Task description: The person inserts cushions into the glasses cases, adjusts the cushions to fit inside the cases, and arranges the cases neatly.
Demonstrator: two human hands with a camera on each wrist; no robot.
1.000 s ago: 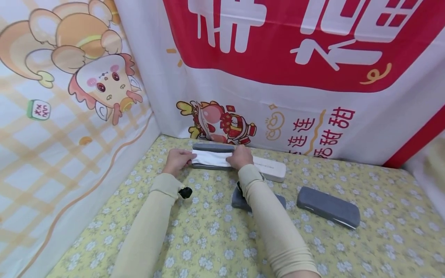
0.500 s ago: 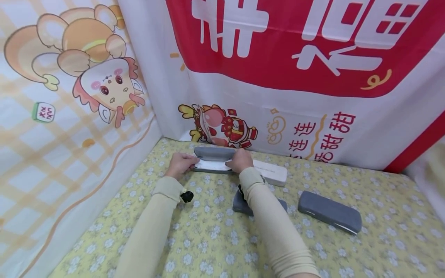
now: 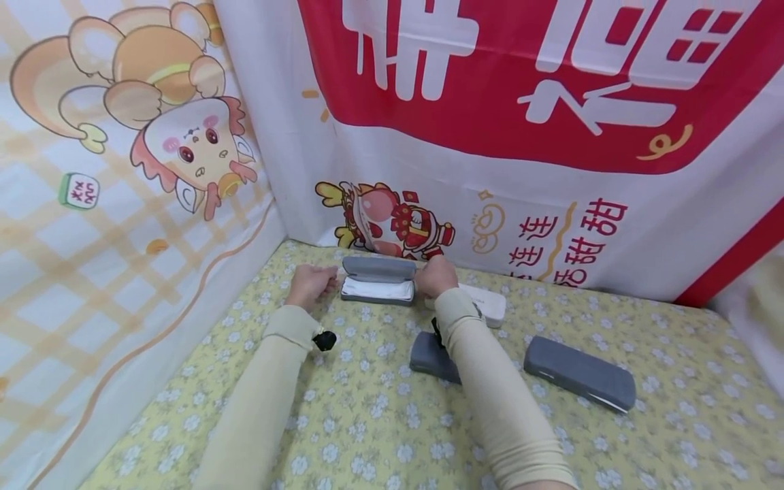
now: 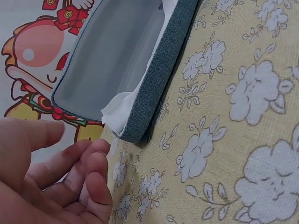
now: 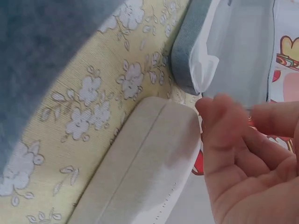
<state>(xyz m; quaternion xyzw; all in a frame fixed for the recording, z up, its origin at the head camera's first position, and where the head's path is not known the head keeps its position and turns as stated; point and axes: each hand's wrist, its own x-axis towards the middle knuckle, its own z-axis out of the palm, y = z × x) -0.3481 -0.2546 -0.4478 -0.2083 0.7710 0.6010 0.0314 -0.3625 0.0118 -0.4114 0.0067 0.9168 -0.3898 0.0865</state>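
Note:
A grey-blue glasses case (image 3: 380,269) stands with its lid raised at the back of the table, below the wall cloth. A white cloth (image 3: 376,289) lies in its lower half, one corner poking up at the left end in the left wrist view. My left hand (image 3: 312,284) is just off the case's left end, its fingers (image 4: 96,175) loosely bent around nothing. Beside the right end is my right hand (image 3: 437,275), also holding nothing, with bent fingers (image 5: 224,116) near the case's corner and over a pale glasses case (image 5: 140,154).
The pale case (image 3: 488,303) lies to the right of the raised-lid one. Two dark grey glasses cases lie nearer me: one case (image 3: 431,357) partly under my right forearm, the other case (image 3: 578,373) farther right. A printed wall cloth (image 3: 392,153) hangs behind the flowered tablecloth (image 3: 361,395).
Both hands have let go of the white cloth and moved outward to either side. The cloth went down into the case, and more of the raised lid now shows.

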